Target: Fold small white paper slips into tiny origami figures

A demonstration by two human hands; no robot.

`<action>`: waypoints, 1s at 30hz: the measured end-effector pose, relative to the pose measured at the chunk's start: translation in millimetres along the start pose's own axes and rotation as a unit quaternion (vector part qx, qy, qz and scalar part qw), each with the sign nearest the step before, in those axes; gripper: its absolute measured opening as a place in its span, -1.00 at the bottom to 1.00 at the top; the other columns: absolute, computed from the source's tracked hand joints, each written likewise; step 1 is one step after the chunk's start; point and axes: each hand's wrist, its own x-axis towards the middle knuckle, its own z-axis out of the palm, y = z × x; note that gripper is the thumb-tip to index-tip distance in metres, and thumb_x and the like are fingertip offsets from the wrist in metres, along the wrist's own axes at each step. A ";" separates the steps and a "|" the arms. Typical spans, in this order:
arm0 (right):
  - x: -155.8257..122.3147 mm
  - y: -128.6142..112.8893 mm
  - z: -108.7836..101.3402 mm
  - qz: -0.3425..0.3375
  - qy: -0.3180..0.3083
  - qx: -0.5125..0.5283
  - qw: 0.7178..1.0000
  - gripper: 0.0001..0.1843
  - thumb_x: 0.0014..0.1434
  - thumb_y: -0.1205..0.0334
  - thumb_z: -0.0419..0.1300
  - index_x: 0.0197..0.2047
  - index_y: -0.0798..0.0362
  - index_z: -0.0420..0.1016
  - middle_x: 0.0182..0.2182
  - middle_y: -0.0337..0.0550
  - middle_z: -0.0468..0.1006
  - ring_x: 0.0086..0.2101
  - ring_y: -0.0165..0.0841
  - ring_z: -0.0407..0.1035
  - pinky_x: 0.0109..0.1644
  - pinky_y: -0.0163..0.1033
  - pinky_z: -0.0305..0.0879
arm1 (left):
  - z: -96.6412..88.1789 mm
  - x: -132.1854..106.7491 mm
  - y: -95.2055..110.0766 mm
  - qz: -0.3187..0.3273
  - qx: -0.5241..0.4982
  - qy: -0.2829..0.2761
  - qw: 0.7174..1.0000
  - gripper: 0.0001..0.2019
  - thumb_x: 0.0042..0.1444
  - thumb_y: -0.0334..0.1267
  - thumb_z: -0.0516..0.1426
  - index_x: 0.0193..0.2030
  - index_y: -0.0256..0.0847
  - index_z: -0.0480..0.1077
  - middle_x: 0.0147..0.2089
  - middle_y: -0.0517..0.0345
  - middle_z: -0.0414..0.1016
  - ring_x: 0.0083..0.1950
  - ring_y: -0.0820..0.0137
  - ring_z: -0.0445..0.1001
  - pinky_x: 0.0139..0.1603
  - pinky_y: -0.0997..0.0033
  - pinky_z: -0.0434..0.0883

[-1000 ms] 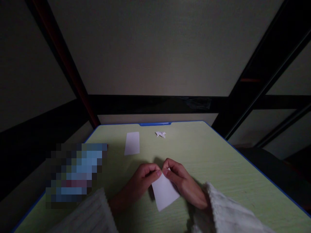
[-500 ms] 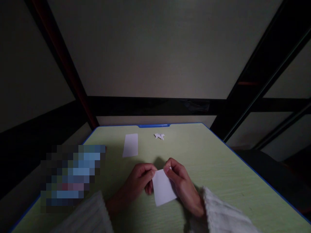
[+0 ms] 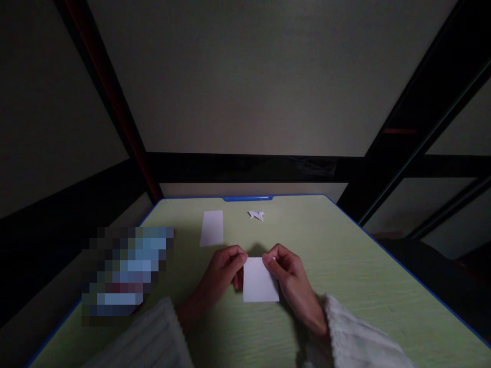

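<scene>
A small white sheet of paper (image 3: 261,282), nearly square, is held up between my two hands over the table. My left hand (image 3: 225,268) pinches its upper left corner between thumb and fingers. At the upper right, my right hand (image 3: 292,281) grips it with the thumb on the front and the fingers behind. The sheet faces me with its lower edge about level. Fingers behind the paper are partly hidden.
Beyond my hands, a second white paper (image 3: 212,228) lies flat on the pale green table (image 3: 345,266). A small folded white paper figure (image 3: 256,215) rests near the far edge. A blurred-out bluish object (image 3: 134,271) is at the left. A panelled wall (image 3: 249,92) rises behind.
The sheet has turned from tilted to nearly straight and has risen slightly. Both hands still hold it. The whole view has shifted a little, moving the table things rightward in the picture.
</scene>
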 end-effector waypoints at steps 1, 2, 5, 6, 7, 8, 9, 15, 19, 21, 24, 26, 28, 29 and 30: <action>0.8 0.1 -0.1 0.001 -0.002 -0.010 1.000 -0.79 -0.02 0.20 0.05 -0.58 0.10 0.14 -0.70 -0.39 0.13 -0.67 -0.57 0.01 -0.64 -0.45 -0.08 | -0.2 0.3 0.1 0.005 0.014 0.006 1.000 -0.79 -0.11 -0.21 -0.02 -0.67 -0.24 0.17 -0.80 0.38 0.14 -0.78 0.60 0.14 -0.76 0.62 0.10; 1.7 0.2 -0.4 -0.001 -0.006 -0.021 1.000 -0.80 -0.03 0.21 0.06 -0.58 0.11 0.15 -0.70 -0.39 0.14 -0.66 -0.57 0.01 -0.63 -0.44 -0.08 | -0.4 0.3 -0.2 0.010 0.029 0.013 0.999 -0.79 -0.11 -0.21 -0.02 -0.67 -0.24 0.17 -0.80 0.38 0.13 -0.78 0.60 0.13 -0.75 0.62 0.09; 4.2 0.1 -1.7 -0.014 -0.017 -0.058 0.998 -0.83 -0.05 0.25 0.06 -0.59 0.13 0.20 -0.68 -0.36 0.17 -0.63 -0.56 0.04 -0.59 -0.43 -0.05 | -1.2 -0.2 -3.7 0.016 0.060 0.033 0.998 -0.78 -0.09 -0.20 -0.04 -0.66 -0.23 0.15 -0.78 0.39 0.09 -0.75 0.58 0.11 -0.73 0.61 0.08; 5.1 0.1 -2.1 -0.015 -0.018 -0.068 0.997 -0.83 -0.06 0.26 0.06 -0.59 0.14 0.20 -0.68 -0.35 0.18 -0.63 -0.55 0.04 -0.59 -0.42 -0.04 | -1.6 -0.4 -5.3 0.018 0.070 0.037 0.997 -0.78 -0.08 -0.20 -0.05 -0.65 -0.23 0.14 -0.76 0.39 0.08 -0.73 0.58 0.11 -0.72 0.60 0.08; 5.8 0.2 -2.5 -0.014 -0.018 -0.076 0.997 -0.84 -0.07 0.27 0.05 -0.60 0.14 0.21 -0.68 -0.35 0.18 -0.63 -0.55 0.04 -0.58 -0.42 -0.04 | -2.0 -0.6 -6.9 0.023 0.083 0.041 0.995 -0.79 -0.07 -0.20 -0.05 -0.64 -0.22 0.14 -0.74 0.39 0.07 -0.71 0.57 0.11 -0.70 0.60 0.07; 6.5 0.4 -2.8 -0.011 -0.017 -0.083 0.996 -0.85 -0.07 0.28 0.05 -0.61 0.14 0.21 -0.68 -0.35 0.19 -0.63 -0.55 0.04 -0.58 -0.42 -0.04 | -2.5 -0.6 -8.2 0.034 0.100 0.048 0.993 -0.79 -0.06 -0.22 -0.06 -0.64 -0.23 0.14 -0.72 0.38 0.06 -0.68 0.57 0.11 -0.68 0.59 0.08; 7.2 0.7 -3.0 -0.008 -0.015 -0.088 0.996 -0.85 -0.08 0.29 0.05 -0.61 0.14 0.22 -0.69 -0.35 0.19 -0.64 -0.56 0.04 -0.59 -0.42 -0.05 | -2.8 -0.6 -9.1 0.048 0.119 0.056 0.990 -0.79 -0.06 -0.23 -0.06 -0.63 -0.23 0.14 -0.69 0.36 0.06 -0.65 0.56 0.12 -0.65 0.59 0.09; 9.6 1.3 -3.5 0.003 -0.012 -0.103 0.995 -0.87 -0.11 0.34 0.01 -0.64 0.13 0.22 -0.75 -0.38 0.16 -0.69 -0.56 0.02 -0.63 -0.42 -0.09 | -2.4 -1.9 -7.0 0.089 0.219 0.103 0.966 -0.77 0.01 -0.25 -0.12 -0.59 -0.24 0.18 -0.63 0.31 0.11 -0.56 0.51 0.14 -0.56 0.55 0.09; 9.2 0.4 -3.7 0.003 -0.016 -0.111 0.994 -0.88 -0.10 0.35 -0.01 -0.62 0.14 0.23 -0.73 -0.35 0.21 -0.67 -0.56 0.04 -0.62 -0.42 -0.07 | -2.6 -3.5 -8.3 0.090 0.244 0.124 0.958 -0.76 0.04 -0.25 -0.14 -0.58 -0.23 0.17 -0.63 0.31 0.10 -0.57 0.50 0.13 -0.56 0.54 0.08; 8.7 0.6 -3.9 -0.002 -0.023 -0.116 0.993 -0.88 -0.09 0.35 -0.01 -0.61 0.14 0.23 -0.72 -0.34 0.22 -0.66 -0.55 0.05 -0.60 -0.42 -0.05 | -3.1 -3.8 -10.1 0.095 0.253 0.138 0.953 -0.76 0.04 -0.26 -0.14 -0.58 -0.23 0.17 -0.63 0.31 0.09 -0.57 0.50 0.13 -0.56 0.54 0.07; 8.0 1.9 -4.4 -0.008 -0.025 -0.135 0.990 -0.87 -0.08 0.33 -0.01 -0.61 0.14 0.23 -0.71 -0.33 0.21 -0.65 -0.55 0.04 -0.59 -0.41 -0.05 | -3.0 -4.6 -11.5 0.104 0.255 0.146 0.950 -0.76 0.05 -0.27 -0.14 -0.57 -0.23 0.18 -0.63 0.31 0.10 -0.57 0.50 0.13 -0.55 0.53 0.08; 7.7 2.8 -4.8 -0.016 -0.023 -0.141 0.990 -0.86 -0.06 0.32 -0.01 -0.61 0.13 0.21 -0.70 -0.34 0.19 -0.65 -0.54 0.03 -0.59 -0.41 -0.05 | -2.2 -5.4 -11.1 0.106 0.245 0.144 0.953 -0.76 0.04 -0.28 -0.14 -0.57 -0.23 0.19 -0.64 0.31 0.11 -0.57 0.49 0.13 -0.55 0.53 0.08; 7.6 3.5 -5.4 -0.034 -0.016 -0.148 0.988 -0.84 -0.05 0.31 -0.01 -0.62 0.12 0.18 -0.69 -0.35 0.16 -0.63 -0.54 0.01 -0.58 -0.41 -0.05 | -1.4 -6.3 -10.1 0.106 0.225 0.141 0.958 -0.77 0.04 -0.28 -0.14 -0.58 -0.23 0.20 -0.63 0.30 0.12 -0.57 0.49 0.13 -0.55 0.53 0.09; 7.6 3.8 -5.9 -0.045 -0.011 -0.153 0.987 -0.84 -0.04 0.30 -0.01 -0.61 0.11 0.17 -0.68 -0.35 0.15 -0.62 -0.54 0.01 -0.57 -0.41 -0.05 | -1.2 -6.5 -9.4 0.106 0.213 0.140 0.961 -0.77 0.03 -0.28 -0.13 -0.57 -0.23 0.20 -0.63 0.30 0.13 -0.56 0.49 0.13 -0.55 0.53 0.09; 7.7 3.9 -6.4 -0.054 -0.007 -0.159 0.986 -0.83 -0.02 0.29 -0.02 -0.60 0.11 0.16 -0.67 -0.35 0.14 -0.62 -0.53 0.00 -0.57 -0.41 -0.05 | -1.2 -6.5 -8.7 0.104 0.201 0.139 0.964 -0.78 0.03 -0.28 -0.12 -0.57 -0.23 0.21 -0.63 0.30 0.13 -0.56 0.49 0.13 -0.55 0.53 0.10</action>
